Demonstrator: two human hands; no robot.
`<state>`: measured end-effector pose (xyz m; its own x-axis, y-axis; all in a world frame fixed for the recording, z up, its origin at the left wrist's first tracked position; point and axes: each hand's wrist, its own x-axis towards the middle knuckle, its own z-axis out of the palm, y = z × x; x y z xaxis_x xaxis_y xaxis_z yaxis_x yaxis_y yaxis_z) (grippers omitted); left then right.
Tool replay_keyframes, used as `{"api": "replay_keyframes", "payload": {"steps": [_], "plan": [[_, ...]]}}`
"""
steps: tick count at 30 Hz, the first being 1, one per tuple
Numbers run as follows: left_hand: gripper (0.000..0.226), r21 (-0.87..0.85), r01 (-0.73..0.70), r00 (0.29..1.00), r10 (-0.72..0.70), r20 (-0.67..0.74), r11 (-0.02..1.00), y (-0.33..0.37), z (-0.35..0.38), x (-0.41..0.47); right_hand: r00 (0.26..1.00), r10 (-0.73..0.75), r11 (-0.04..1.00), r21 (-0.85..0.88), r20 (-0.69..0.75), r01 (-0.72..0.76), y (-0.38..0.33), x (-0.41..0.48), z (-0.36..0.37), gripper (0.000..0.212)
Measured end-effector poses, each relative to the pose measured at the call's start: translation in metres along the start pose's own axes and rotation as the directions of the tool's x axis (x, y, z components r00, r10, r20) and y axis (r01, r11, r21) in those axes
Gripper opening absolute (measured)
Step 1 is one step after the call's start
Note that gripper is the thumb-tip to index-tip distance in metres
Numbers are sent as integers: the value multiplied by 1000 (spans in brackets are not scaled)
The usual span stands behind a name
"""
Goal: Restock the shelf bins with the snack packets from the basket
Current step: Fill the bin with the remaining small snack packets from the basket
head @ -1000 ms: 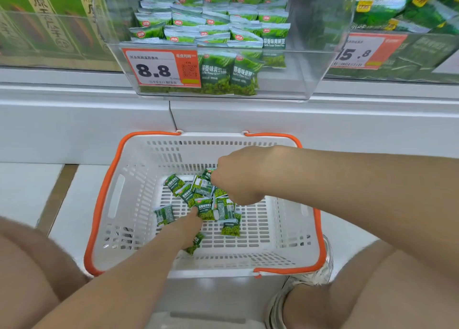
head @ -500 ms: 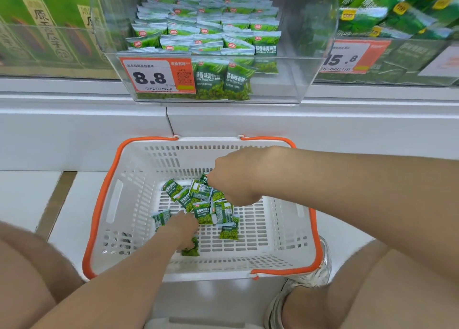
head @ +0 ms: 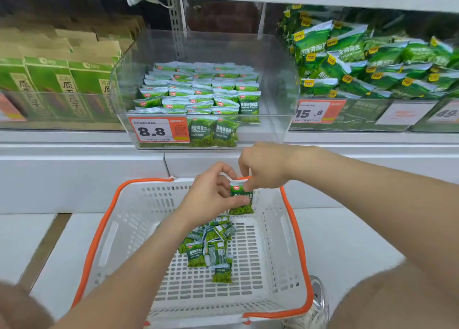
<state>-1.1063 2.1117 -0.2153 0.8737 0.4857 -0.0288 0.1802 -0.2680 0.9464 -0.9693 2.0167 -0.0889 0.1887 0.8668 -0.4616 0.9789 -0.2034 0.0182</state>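
My left hand (head: 211, 199) and right hand (head: 263, 169) both pinch one packet (head: 242, 204): upright, long axis vertical, above far rim of basket (head: 301, 241). Bin (head: 280, 85) lies ahead and higher; right hand nearer. Heap (head: 211, 246) on basket floor.

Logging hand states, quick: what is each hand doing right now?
Left hand: pinches the green snack packet at its side, above the basket.
Right hand: pinches the same packet's top edge.

Packets (head: 211, 246) in basket (head: 301, 249); bin (head: 278, 85) on shelf behind.
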Motion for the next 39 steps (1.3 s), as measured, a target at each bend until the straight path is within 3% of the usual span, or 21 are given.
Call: {"api": "replay_keyframes", "payload": {"steps": [2,10,12,15,18,20,22,24,25,27,30,34,37,39], "plan": [[61,-48,-37,996,33,-79,998,20,-3,0,998,18,996,87,-68,-12,12,-4,-8,19],[51,-54,-165,962,148,-230,985,53,-6,-3,981,38,986,169,-191,-5,19,-15,-19,19],[47,21,-248,928,243,-282,969,59,-8,-2,975,4,979,199,-221,41,18,-19,-25,27],[39,246,-376,820,444,-361,893,68,-15,2,936,-13,962,250,-352,107,20,-23,-36,20],[32,473,-443,645,637,-422,761,82,-25,6,845,30,935,314,-534,165,20,-28,-51,11],[26,600,-443,548,731,-407,666,93,-32,12,736,110,917,354,-668,185,18,-27,-58,18],[22,660,-408,531,752,-391,631,102,-38,17,583,229,896,404,-779,187,19,-22,-65,24],[17,681,-354,582,721,-376,641,106,-43,23,450,321,889,429,-833,160,22,-14,-70,18],[16,694,-322,619,698,-360,644,106,-45,26,419,335,900,418,-844,124,25,-9,-72,18],[16,741,-241,687,649,-327,627,102,-47,31,450,312,938,345,-837,-9,32,2,-73,25],[29,816,-128,748,595,-294,564,95,-46,35,615,359,932,303,-702,-198,45,20,-71,29],[38,851,-76,741,601,-300,519,92,-44,37,742,472,876,350,-477,-332,51,31,-79,31],[35,855,-80,735,610,-297,513,89,-44,38,804,496,849,377,-327,-370,51,43,-82,5],[31,857,-88,732,617,-291,508,87,-44,39,815,501,844,371,-291,-387,52,54,-84,25]]}}
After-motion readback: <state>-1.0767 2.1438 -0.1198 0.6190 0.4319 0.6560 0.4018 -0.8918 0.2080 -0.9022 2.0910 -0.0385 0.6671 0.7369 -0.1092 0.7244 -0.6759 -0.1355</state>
